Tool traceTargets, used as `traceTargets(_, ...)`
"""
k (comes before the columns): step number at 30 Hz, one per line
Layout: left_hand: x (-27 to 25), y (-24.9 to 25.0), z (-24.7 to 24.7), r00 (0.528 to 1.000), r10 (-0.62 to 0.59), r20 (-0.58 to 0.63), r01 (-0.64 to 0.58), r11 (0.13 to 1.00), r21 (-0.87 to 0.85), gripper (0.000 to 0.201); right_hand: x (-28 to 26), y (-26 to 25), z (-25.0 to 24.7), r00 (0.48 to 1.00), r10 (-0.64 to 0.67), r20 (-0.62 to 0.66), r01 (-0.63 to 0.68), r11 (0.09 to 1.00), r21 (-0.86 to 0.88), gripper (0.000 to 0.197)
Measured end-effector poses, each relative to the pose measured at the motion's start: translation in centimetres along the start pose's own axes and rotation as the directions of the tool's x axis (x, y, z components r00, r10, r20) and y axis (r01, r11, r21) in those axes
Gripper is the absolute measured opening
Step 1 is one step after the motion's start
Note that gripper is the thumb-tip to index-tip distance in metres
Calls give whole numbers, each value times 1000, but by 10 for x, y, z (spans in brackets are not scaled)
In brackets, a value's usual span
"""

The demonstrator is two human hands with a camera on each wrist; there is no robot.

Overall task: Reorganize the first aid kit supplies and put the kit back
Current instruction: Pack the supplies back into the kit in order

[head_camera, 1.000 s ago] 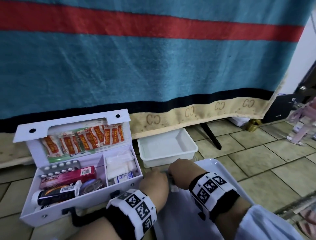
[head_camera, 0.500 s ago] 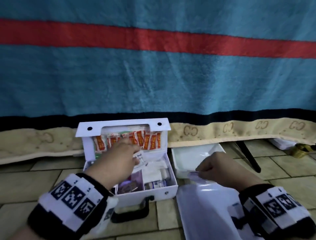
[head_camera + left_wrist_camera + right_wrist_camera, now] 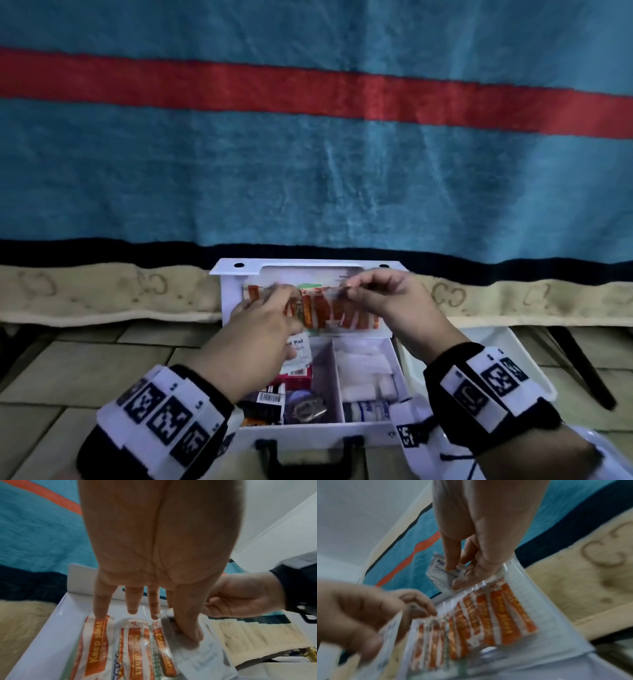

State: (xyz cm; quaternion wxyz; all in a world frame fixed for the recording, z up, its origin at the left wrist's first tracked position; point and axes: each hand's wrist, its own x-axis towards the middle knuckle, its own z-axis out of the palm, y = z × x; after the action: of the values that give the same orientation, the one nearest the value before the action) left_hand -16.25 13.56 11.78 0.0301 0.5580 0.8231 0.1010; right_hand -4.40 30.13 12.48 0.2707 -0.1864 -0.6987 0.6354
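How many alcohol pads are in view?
2. One alcohol pad is pinched in the right hand at the top of the lid; the other is under the thumb of the left hand, over the plasters. More may be hidden.

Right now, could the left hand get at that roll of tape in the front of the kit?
Probably yes. The left hand is up at the lid's plasters; the tape roll lies uncovered below its wrist.

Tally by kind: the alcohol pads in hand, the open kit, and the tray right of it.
Alcohol pad sachets: 2, one in the left hand, one in the right hand
First aid kit: 1
White tray: 1
Total: 4
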Motion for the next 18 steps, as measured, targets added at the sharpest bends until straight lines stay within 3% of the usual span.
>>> traceTargets(2,-1,-1,3,1000,4,3,-4,1000,-4,16,5,-8,7,998,-37,-43,40,997,67,19)
traceTargets(4,-1,-1,6,1000,9,8,-9,1000,-1,19,9,-11,15,999,-34,-31,34,999,14,15)
traceTargets(8,-3,-1,6,1000,20,22,-21,1000,20,20,19,-3,21,996,-75,-51,55,947,-318,18)
traceTargets(11,-5,0,3,998,15,62,-15,1000,-4,20,24,-1,19,992,-121,-17,85,778,-623,9)
traceTargets(16,-8,2,-7,997,-44,62,50,995,-88,6,26,-14,23,977,-100,191,215,484,-848,15)
traceTargets(18,-9,0,-10,998,-42,50,48,992,-117,24,25,-15,24,964,-63,259,263,378,-887,25)
